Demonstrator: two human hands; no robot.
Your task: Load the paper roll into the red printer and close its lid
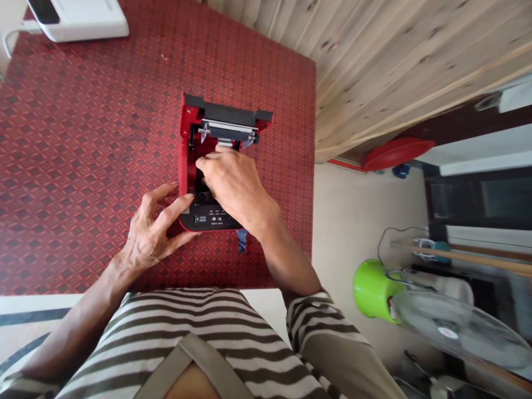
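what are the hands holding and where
The left hand touches the left side of a red and black plastic device with a raised lid, near the front. The right hand covers its black interior; whether those fingers grip anything cannot be told.

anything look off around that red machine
One thing stands out: a small blue fabric strip pokes out from under the near edge of the red-and-black machine, just below the right hand. It looks stray, as it doesn't seem to belong to the casing. What it is attached to is hidden.
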